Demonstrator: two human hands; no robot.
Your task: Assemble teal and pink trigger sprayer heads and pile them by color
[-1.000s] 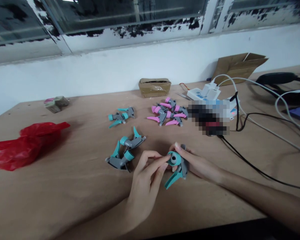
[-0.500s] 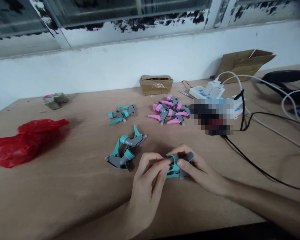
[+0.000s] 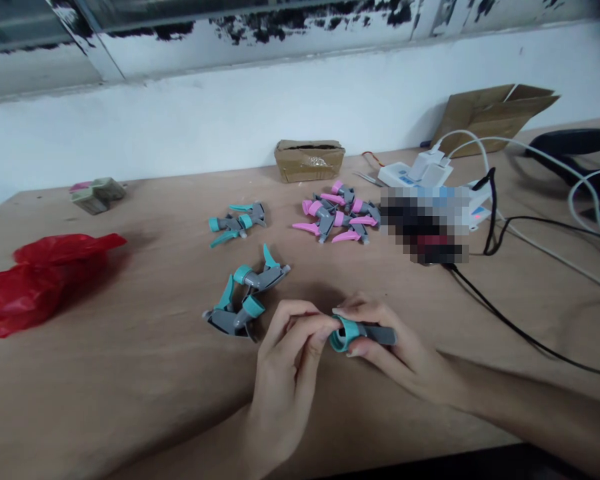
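Note:
My right hand (image 3: 395, 350) grips a grey spray-trigger head (image 3: 365, 331) with a teal screw collar, held level just above the wooden table (image 3: 130, 373). My left hand (image 3: 290, 373) pinches the teal collar with its fingertips. Just left of my hands lie two more teal-and-grey trigger heads (image 3: 247, 300) in a small heap. Further back rest another teal pair (image 3: 233, 223) and a cluster of pink-and-grey trigger heads (image 3: 337, 217).
A red plastic bag (image 3: 35, 277) lies at the left. A small taped cardboard box (image 3: 309, 160) and a larger open one (image 3: 495, 117) stand by the wall. A white power strip (image 3: 420, 175), white and black cables (image 3: 520, 333) cover the right side.
The trigger head has been turned: its collar faced me a second ago, and it now lies level with the grey body pointing right. The camera tipped slightly down.

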